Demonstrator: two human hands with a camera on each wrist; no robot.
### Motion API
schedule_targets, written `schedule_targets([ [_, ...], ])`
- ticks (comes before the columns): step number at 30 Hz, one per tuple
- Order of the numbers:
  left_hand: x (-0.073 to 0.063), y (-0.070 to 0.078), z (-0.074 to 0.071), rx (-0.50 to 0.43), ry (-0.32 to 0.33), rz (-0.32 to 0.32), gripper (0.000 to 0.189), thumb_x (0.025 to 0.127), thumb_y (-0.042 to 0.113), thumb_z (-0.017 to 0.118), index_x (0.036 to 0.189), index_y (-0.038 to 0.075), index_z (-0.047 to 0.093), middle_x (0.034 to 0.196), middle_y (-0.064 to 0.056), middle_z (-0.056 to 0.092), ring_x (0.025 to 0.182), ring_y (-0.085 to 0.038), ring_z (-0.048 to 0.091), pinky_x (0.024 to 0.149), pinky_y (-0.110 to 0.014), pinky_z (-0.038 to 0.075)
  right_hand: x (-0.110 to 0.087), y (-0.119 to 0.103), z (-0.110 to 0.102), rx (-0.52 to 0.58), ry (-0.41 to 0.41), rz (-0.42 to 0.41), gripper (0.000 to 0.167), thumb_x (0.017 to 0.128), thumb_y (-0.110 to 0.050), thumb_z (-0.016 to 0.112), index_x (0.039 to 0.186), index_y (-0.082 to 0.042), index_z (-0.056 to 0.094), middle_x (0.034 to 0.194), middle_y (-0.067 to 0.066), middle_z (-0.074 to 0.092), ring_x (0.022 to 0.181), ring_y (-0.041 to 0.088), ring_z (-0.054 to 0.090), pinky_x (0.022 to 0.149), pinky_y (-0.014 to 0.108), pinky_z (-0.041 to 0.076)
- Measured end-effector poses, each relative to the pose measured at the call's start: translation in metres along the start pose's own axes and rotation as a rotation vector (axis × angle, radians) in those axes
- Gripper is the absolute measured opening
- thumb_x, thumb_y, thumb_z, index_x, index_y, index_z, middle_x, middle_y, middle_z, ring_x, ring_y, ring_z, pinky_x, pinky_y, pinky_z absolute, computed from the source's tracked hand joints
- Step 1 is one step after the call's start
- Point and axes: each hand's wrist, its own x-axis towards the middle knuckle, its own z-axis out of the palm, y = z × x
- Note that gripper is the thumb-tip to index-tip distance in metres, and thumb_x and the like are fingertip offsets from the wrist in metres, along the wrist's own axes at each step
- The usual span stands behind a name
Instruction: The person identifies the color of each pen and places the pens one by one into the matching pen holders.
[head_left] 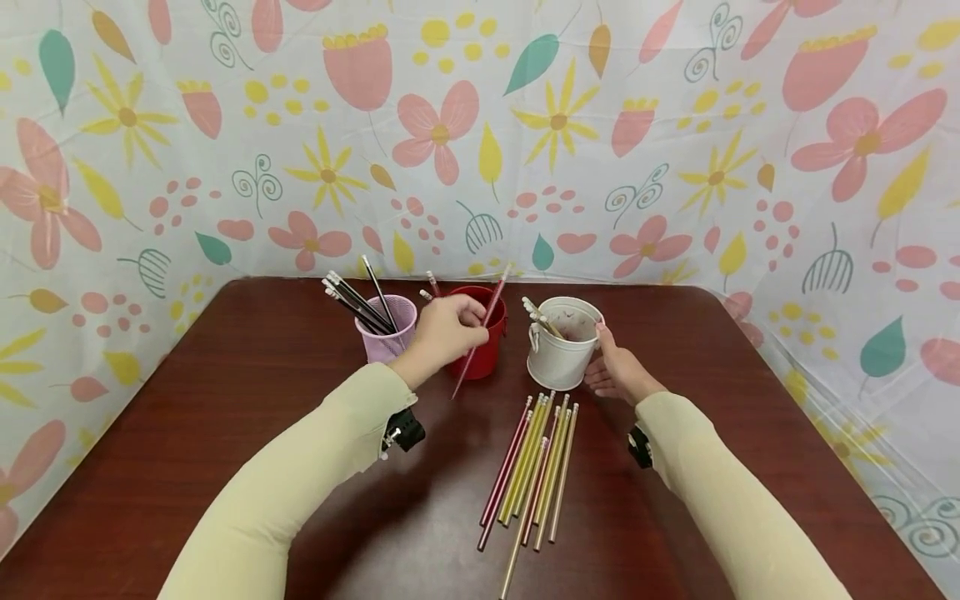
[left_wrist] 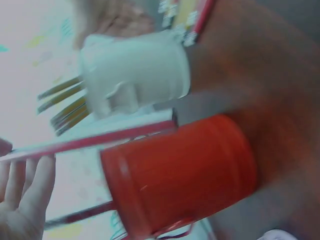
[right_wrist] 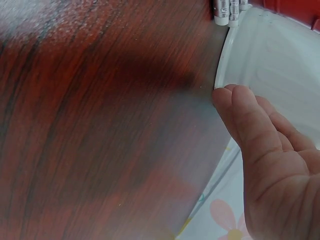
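Observation:
My left hand (head_left: 448,332) pinches a red pencil (head_left: 495,302) between thumb and fingers, its eraser end up. The pencil slants in front of the red bucket (head_left: 486,357); in the left wrist view it lies alongside the bucket's outer wall. A couple of red pencils (left_wrist: 82,215) stick out of that bucket. My right hand (head_left: 621,372) rests against the right side of the white bucket (head_left: 553,367), thumb at the rim and fingers (right_wrist: 250,120) nearly straight along the wall. Several yellow pencils (head_left: 542,317) lean inside the white bucket.
A lilac bucket (head_left: 372,348) with several black pencils (head_left: 354,302) stands left of the red one. Several red and yellow pencils (head_left: 534,467) lie on the brown table (head_left: 225,433) in front of the white bucket. A flowered cloth (head_left: 465,217) hangs behind the table.

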Motion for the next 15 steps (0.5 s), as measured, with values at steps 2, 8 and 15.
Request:
schedule_targets([
  [2, 0.003, 0.004, -0.006, -0.048, 0.081, 0.025, 0.017, 0.075, 0.001, 0.065, 0.091, 0.000, 0.067, 0.082, -0.011, 0.070, 0.061, -0.015, 0.062, 0.057, -0.022, 0.051, -0.001, 0.000, 0.000, 0.001, -0.002, -0.002, 0.099, 0.094, -0.065, 0.007, 0.115, 0.023, 0.047, 0.101, 0.026, 0.060, 0.082, 0.023, 0.060, 0.072, 0.031, 0.052],
  [8, 0.008, 0.007, -0.016, -0.157, 0.273, 0.145, 0.018, 0.079, 0.002, 0.064, 0.097, -0.003, 0.066, 0.088, -0.017, 0.068, 0.080, -0.027, 0.065, 0.069, -0.027, 0.051, 0.000, 0.002, -0.001, 0.001, 0.003, -0.007, 0.099, 0.094, -0.065, 0.007, 0.116, 0.024, 0.046, 0.104, 0.029, 0.059, 0.083, 0.024, 0.060, 0.074, 0.032, 0.052],
  [15, 0.009, 0.000, -0.017, -0.251, 0.368, 0.173, 0.014, 0.081, 0.000, 0.067, 0.094, -0.003, 0.063, 0.085, -0.019, 0.066, 0.081, -0.028, 0.063, 0.070, -0.024, 0.048, 0.000, 0.000, 0.000, 0.005, 0.004, -0.004, 0.098, 0.095, -0.065, 0.008, 0.115, 0.023, 0.047, 0.103, 0.029, 0.060, 0.084, 0.025, 0.060, 0.075, 0.033, 0.052],
])
